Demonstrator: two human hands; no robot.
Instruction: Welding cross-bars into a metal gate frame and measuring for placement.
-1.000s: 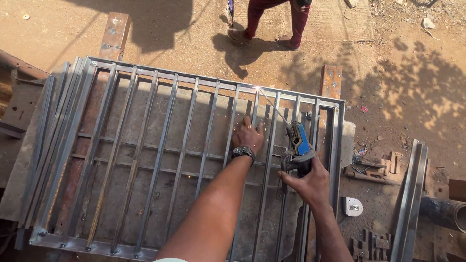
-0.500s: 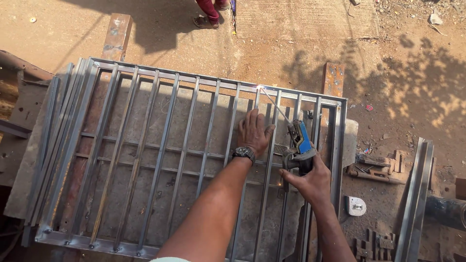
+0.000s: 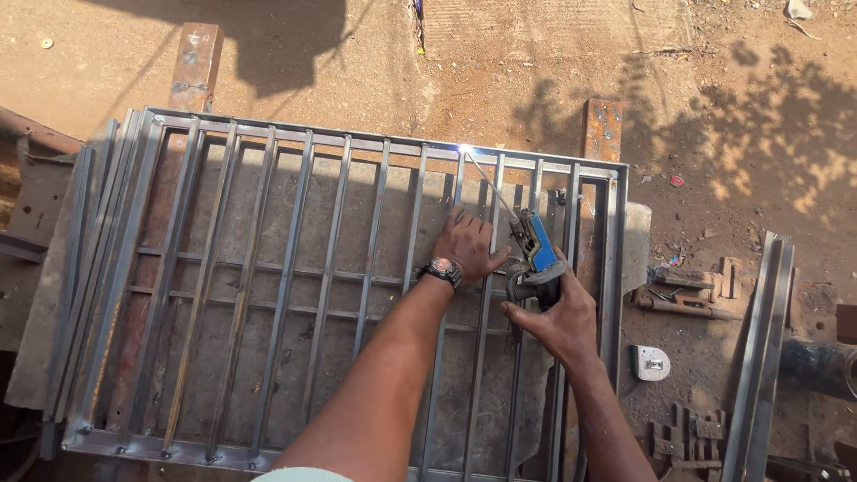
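Note:
A grey steel window grille with many upright bars lies flat on a work surface. My left hand, with a wristwatch on the wrist, presses flat on the bars near the grille's far right part. My right hand grips a blue welding electrode holder. Its thin rod reaches up to the grille's far rail, where a bright white-blue spark shows at the tip.
Loose steel sections lie along the left side and at the right. A white tape measure and small metal offcuts rest on the dirt at right. Rusty flat bars stick out beyond the grille.
The view shifted; a person standing at the top edge has gone out of view. The rod tip now touches the far rail with a spark. My hands stay in about the same place.

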